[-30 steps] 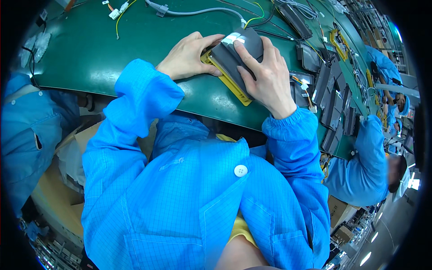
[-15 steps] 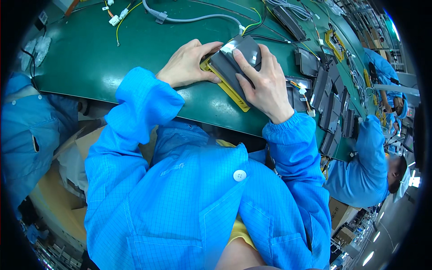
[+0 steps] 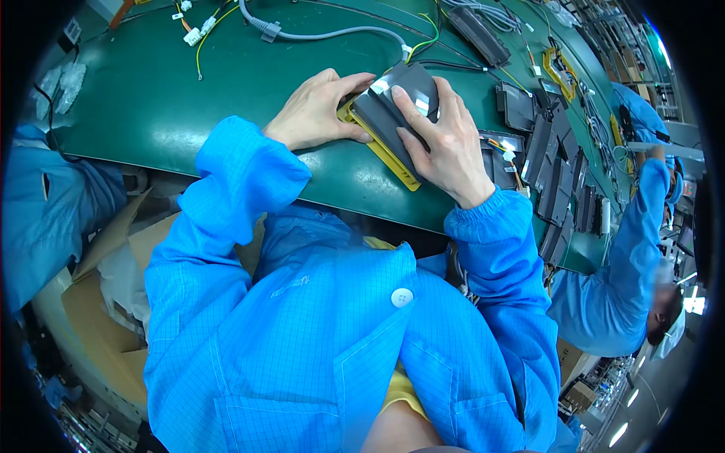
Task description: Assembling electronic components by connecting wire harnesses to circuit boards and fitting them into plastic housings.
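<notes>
Between my hands is a dark grey plastic cover [image 3: 384, 113] lying over a yellow frame [image 3: 394, 167], tilted on the green table. My left hand [image 3: 321, 112] grips the left edge of the frame, thumb on the near side and fingers at the far corner. My right hand [image 3: 447, 140] wraps the right side of the cover, its thumb and index finger lying on top. A grey cable [image 3: 340, 32] with yellow-green and black wires ends beside the cover's far edge. What lies under the cover is hidden.
Several dark grey covers [image 3: 555, 155] lie in a heap to the right, with a wired open housing [image 3: 502, 151] near my right wrist. Another yellow frame [image 3: 560, 74] and coiled grey cables [image 3: 483, 16] sit farther back. A co-worker [image 3: 604, 302] is at the right, another [image 3: 60, 211] at the left.
My hands and the cover barely move. At the right, the co-worker's arm has stretched outward, away from the near table edge; the person at the left has shifted slightly.
</notes>
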A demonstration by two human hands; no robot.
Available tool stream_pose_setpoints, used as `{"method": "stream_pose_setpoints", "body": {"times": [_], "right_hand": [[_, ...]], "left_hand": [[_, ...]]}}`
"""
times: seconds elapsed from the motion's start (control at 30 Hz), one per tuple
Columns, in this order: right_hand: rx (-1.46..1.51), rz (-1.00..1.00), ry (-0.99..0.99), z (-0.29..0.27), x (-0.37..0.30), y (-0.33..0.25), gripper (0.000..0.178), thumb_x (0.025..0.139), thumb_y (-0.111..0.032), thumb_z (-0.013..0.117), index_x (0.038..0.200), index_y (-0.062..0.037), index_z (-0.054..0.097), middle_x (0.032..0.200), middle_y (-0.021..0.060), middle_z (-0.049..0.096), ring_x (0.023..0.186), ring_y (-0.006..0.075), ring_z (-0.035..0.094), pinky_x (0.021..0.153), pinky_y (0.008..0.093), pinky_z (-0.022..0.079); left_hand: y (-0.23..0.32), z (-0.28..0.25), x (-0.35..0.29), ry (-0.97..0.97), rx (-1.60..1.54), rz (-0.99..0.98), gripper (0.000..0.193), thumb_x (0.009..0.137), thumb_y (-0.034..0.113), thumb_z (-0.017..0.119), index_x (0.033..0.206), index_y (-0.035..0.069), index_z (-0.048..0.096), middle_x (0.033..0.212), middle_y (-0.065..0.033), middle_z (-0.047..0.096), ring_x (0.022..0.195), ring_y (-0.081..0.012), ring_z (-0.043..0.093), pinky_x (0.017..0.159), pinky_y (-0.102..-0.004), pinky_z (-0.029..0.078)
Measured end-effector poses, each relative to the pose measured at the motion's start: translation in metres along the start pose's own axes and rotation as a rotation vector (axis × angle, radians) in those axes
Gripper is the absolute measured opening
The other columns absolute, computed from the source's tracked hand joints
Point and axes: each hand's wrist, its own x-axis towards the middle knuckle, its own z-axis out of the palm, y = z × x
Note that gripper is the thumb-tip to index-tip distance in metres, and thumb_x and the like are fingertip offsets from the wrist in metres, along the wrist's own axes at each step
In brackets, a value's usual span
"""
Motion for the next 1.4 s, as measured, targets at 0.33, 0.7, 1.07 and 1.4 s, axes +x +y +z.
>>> {"method": "stream_pose_setpoints", "body": {"times": [0.33, 0.7, 1.07, 1.4], "right_hand": [[0.024, -0.023, 0.009, 0.001, -0.003, 0.007, 0.054, 0.072, -0.016, 0.068, 0.124, -0.0190, 0.053, 0.121, 0.0285, 0.040, 0.105, 0.0405, 0.049, 0.080, 0.0446, 0.044], [0.033, -0.039, -0.002, 0.000, -0.004, 0.006, 0.055, 0.071, -0.014, 0.068, 0.124, -0.0194, 0.054, 0.122, 0.0275, 0.040, 0.109, 0.0404, 0.047, 0.082, 0.0435, 0.043], [0.028, 0.035, 0.013, 0.011, -0.011, 0.009, 0.055, 0.074, -0.017, 0.066, 0.127, -0.0208, 0.051, 0.127, 0.0282, 0.038, 0.118, 0.0438, 0.042, 0.092, 0.0468, 0.038], [0.212, 0.174, 0.117, 0.019, -0.012, 0.014, 0.051, 0.073, -0.023, 0.068, 0.123, -0.0238, 0.055, 0.117, 0.0210, 0.048, 0.098, 0.0365, 0.053, 0.079, 0.0419, 0.043]], "left_hand": [[0.000, 0.002, 0.002, 0.001, 0.015, 0.021, 0.079, 0.060, 0.024, 0.080, 0.130, 0.008, 0.048, 0.095, -0.0101, 0.057, 0.089, -0.0222, 0.050, 0.081, -0.0317, 0.045], [0.003, 0.003, 0.003, -0.032, 0.056, -0.006, 0.078, 0.060, 0.025, 0.080, 0.130, 0.010, 0.049, 0.090, -0.0096, 0.053, 0.086, -0.0219, 0.050, 0.079, -0.0318, 0.044], [0.003, 0.007, 0.006, 0.017, 0.033, 0.032, 0.080, 0.059, 0.023, 0.081, 0.130, 0.011, 0.049, 0.093, -0.0095, 0.053, 0.087, -0.0217, 0.052, 0.079, -0.0311, 0.045], [-0.001, 0.007, 0.010, 0.033, -0.076, 0.083, 0.081, 0.058, 0.022, 0.083, 0.131, 0.012, 0.048, 0.096, -0.0098, 0.053, 0.092, -0.0229, 0.053, 0.085, -0.0317, 0.044]]}}
